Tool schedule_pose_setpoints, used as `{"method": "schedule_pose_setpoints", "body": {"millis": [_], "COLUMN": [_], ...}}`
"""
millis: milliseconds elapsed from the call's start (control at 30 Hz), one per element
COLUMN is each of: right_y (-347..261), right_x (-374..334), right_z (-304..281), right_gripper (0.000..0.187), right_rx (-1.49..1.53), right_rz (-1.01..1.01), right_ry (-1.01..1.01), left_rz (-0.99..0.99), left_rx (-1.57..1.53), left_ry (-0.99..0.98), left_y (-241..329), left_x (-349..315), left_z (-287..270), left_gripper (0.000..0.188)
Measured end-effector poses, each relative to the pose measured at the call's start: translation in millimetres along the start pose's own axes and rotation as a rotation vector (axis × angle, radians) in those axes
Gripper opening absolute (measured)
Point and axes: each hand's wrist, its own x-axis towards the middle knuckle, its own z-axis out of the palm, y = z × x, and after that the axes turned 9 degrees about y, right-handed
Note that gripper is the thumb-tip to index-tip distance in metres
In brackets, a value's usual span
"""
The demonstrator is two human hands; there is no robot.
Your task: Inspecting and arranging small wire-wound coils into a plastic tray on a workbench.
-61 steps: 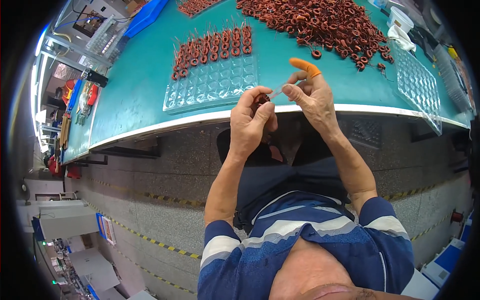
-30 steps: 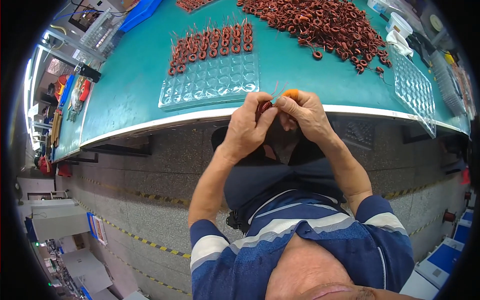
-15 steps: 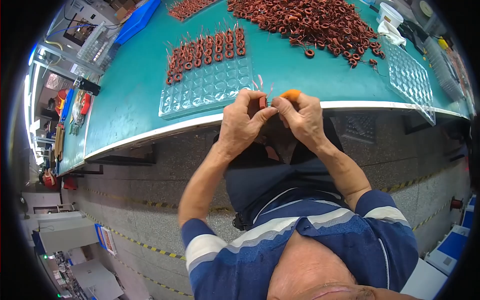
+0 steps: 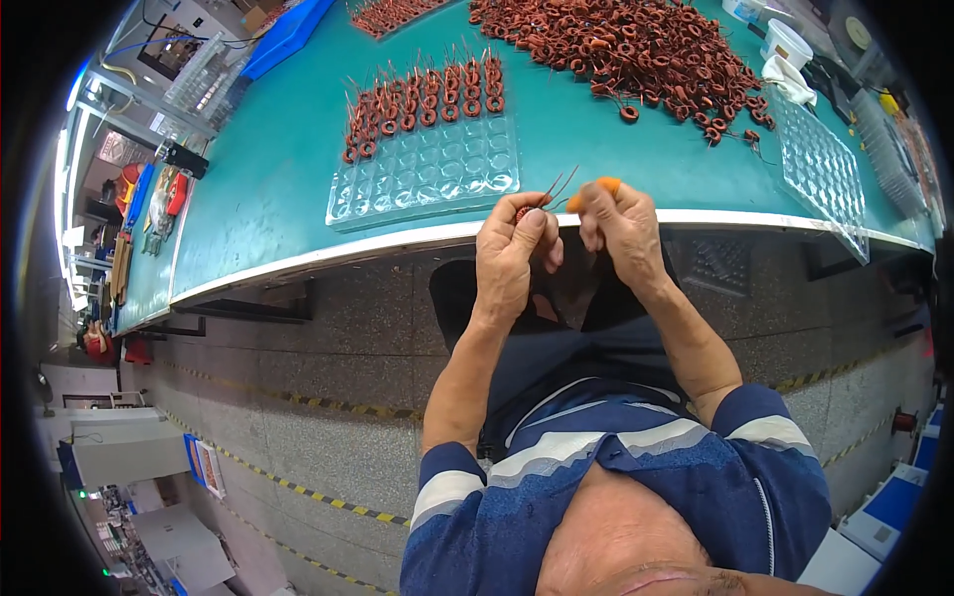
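My left hand (image 4: 509, 260) is closed on a small ring coil (image 4: 525, 212) wound with reddish-brown wire, just over the table's front edge. Thin wire leads rise from the coil toward the upper right. Beside it, slightly apart, my right hand (image 4: 626, 233) has its fingers curled together, and an orange finger cover (image 4: 606, 187) shows on one finger. Its fingertips are blurred, so what they grip, if anything, is hidden. Just beyond my left hand lies a clear plastic tray (image 4: 397, 194) with round pockets; rows of similar upright coils (image 4: 427, 104) fill its far part.
A large pile of loose coils (image 4: 646, 60) covers the far right of the green table (image 4: 268, 189). Another clear tray (image 4: 820, 164) overhangs the front edge at right, near a white tub (image 4: 787, 42) and cloth (image 4: 788, 77). A blue bin (image 4: 283, 42) stands far left.
My hands have moved apart; the right shifted a little right. The coil has turned in my left hand, its leads now slanting to the upper right. The view has shifted slightly.
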Motion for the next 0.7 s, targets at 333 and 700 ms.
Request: {"method": "schedule_pose_setpoints", "body": {"millis": [333,700], "right_y": [-1.4,-1.6], "right_x": [3.3,36.2], "right_z": [8.0,2.2], "right_gripper": [0.021,0.024], "right_rx": [0.017,-0.096], "right_rz": [-0.078,-0.151], "right_ry": [-0.007,-0.106], "left_rz": [0.032,0.223], "left_rx": [-0.159,-0.17], "left_ry": [0.014,0.09], "left_y": [-9.5,-6.3], "left_x": [-10.1,-5.5], "left_z": [2.1,-19.4], "left_gripper": [0.021,0.024]}}
